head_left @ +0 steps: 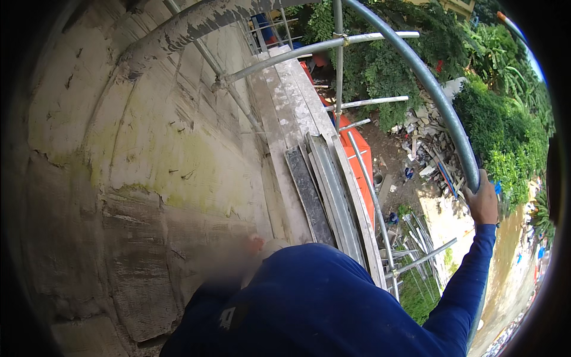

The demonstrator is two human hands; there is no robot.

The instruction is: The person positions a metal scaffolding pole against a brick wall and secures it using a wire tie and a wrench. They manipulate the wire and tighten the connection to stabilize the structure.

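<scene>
1. Up high, my right hand [483, 201] is closed around a grey metal scaffold rail [440, 101], fingers wrapped over the pipe and my blue sleeve [470, 279] stretched out toward it.
2. That rail curves from the top of the view down the right side to my grip, standing on the outer edge of the scaffold, away from the wall.
3. My left hand is not visible; my own blue-clad torso [315, 303] fills the lower middle, and a blurred patch sits just left of it.
4. Close on my left rises a rough plastered wall [137, 160], stained with green and yellow patches.
5. Between wall and rail runs a walkway of planks [297, 113], with a dark board [309, 190] and pale metal strips lying along it.
6. Horizontal scaffold tubes [321, 47] cross above the planks, joined to an upright pole [338, 71].
7. Far below on the right I see bushes [505, 131], a heap of rubble [425, 140] and bare ground.
</scene>
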